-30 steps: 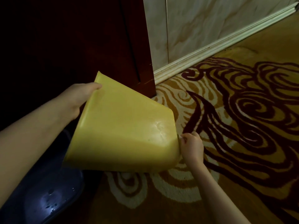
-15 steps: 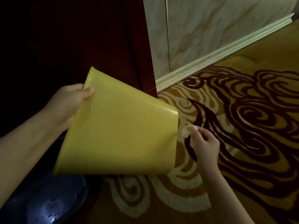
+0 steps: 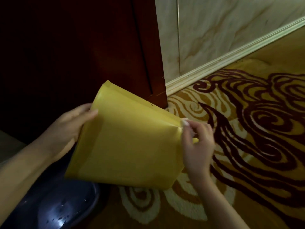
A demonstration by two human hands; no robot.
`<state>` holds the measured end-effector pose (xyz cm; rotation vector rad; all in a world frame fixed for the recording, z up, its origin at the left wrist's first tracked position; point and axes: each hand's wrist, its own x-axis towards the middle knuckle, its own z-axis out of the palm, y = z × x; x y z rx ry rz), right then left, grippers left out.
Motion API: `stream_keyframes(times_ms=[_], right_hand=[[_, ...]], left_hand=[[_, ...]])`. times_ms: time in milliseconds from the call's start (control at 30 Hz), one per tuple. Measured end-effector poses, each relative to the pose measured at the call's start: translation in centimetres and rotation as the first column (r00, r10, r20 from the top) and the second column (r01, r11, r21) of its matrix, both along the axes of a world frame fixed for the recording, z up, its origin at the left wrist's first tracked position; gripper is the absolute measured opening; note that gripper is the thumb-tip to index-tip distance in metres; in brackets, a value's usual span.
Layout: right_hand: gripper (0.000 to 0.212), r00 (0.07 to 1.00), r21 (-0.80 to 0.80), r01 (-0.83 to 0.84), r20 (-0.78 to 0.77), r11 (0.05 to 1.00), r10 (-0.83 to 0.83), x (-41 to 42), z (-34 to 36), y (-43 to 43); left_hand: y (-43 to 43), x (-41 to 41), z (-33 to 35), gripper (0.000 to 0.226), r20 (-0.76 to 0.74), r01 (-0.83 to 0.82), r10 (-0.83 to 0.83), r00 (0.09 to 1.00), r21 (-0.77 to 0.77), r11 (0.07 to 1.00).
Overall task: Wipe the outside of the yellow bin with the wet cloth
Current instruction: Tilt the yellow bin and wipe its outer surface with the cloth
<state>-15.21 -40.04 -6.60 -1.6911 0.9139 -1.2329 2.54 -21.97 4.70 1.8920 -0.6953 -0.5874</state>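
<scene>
The yellow bin [image 3: 127, 142] is held tilted on its side above the floor, its rim to the left and its base to the right. My left hand [image 3: 71, 124] grips the rim at the upper left. My right hand [image 3: 198, 142] is at the bin's base corner, its fingers pinched on a small white wet cloth [image 3: 184, 121] that touches the bin's upper right edge. Most of the cloth is hidden inside the fingers.
A dark blue basin [image 3: 62, 204] with water drops lies below the bin at the lower left. A dark red wooden door [image 3: 115, 47] stands behind. A marbled wall [image 3: 222, 30] with a baseboard [image 3: 231, 58] meets the patterned carpet [image 3: 255, 129] on the right.
My right hand has come back from a short way off the bin to its upper right corner with the cloth. The bin has turned a little in my left hand.
</scene>
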Motion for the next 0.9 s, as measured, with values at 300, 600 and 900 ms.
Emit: stream_keyframes(times_ms=[300, 600, 900], right_hand=[[0.009, 0.982, -0.364, -0.136, -0.171, 0.922, 0.077, 4.4, -1.1, 3.2], [0.012, 0.984, -0.128, 0.057, -0.161, 0.990, -0.077, -0.1, -8.4, -2.3], [0.015, 0.979, -0.062, 0.174, -0.098, 0.983, -0.180, -1.2, -4.9, -3.2]], left_hand=[[-4.9, -1.4, 0.8, 0.039, 0.266, -0.141, 0.138, 0.954, -0.008, 0.990], [-4.6, -1.4, 0.3, 0.036, 0.318, -0.108, 0.099, 0.943, 0.012, 0.994], [-2.8, -0.6, 0.3, 0.040, 0.174, -0.129, 0.121, 0.977, 0.041, 0.991]])
